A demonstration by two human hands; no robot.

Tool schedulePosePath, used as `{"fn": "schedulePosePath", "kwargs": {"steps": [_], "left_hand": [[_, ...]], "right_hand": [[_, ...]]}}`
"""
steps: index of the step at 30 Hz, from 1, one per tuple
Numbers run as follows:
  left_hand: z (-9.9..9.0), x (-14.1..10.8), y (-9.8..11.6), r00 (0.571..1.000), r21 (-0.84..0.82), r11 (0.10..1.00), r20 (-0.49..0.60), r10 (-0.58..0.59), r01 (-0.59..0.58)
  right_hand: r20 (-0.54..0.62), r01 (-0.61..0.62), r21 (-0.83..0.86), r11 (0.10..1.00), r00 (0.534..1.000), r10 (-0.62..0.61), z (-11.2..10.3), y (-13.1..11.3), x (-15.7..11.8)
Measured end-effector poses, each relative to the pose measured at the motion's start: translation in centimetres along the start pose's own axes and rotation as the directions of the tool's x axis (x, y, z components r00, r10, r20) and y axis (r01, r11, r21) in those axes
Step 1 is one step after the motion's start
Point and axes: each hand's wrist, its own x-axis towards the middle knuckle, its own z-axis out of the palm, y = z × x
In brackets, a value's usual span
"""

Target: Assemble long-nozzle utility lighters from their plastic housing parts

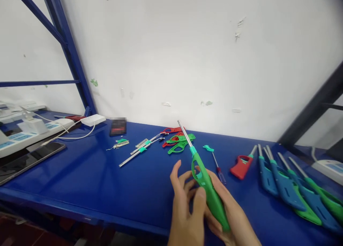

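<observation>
A green stick lighter (211, 199) with a metal tube points up and away from me, its trigger guard facing left. My right hand (232, 206) is wrapped round its handle from the right and beneath. On the other side, my left hand (184, 206) steadies it, with the thumb at the handle's edge and bent fingers near the trigger guard. The left index finger sticks up, off the lighter. Beyond the hands lie loose green and red handle shells (178, 147). A small screwdriver (220, 174) rests just behind my right hand, beside a small green piece (208, 148).
Metal lighter tubes (134, 156) and small inner parts (120, 143) lie left of centre. At right are a red lighter (242, 166) and several blue and green lighters (284, 185). A phone (29, 160), a power strip (34, 133) and cables lie left. A white wall stands behind.
</observation>
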Motion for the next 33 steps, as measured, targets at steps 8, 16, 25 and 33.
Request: {"fn": "schedulePosePath", "kwargs": {"steps": [8,16,25,33], "left_hand": [[-3.6,2.2,2.4,0.994,-0.059,0.995,0.082,-0.072,0.077],[-5.7,1.8,3.2,0.999,-0.168,0.985,0.015,-0.031,0.033],[-5.6,1.7,3.3,0.999,-0.178,0.984,-0.015,-0.032,0.029],[-5.3,1.9,3.0,0.996,-0.187,0.982,-0.085,-0.035,0.019]], "right_hand": [[0.082,0.102,-0.327,0.940,0.994,-0.079,0.9,0.0,-0.9],[0.179,0.176,-0.474,0.863,0.979,-0.102,-0.8,0.9,-0.1],[0.073,0.134,-0.472,0.871,0.991,-0.113,0.6,-0.3,-1.5],[0.137,0.122,-0.450,0.885,0.988,-0.067,-1.1,0.7,-0.3]]}}
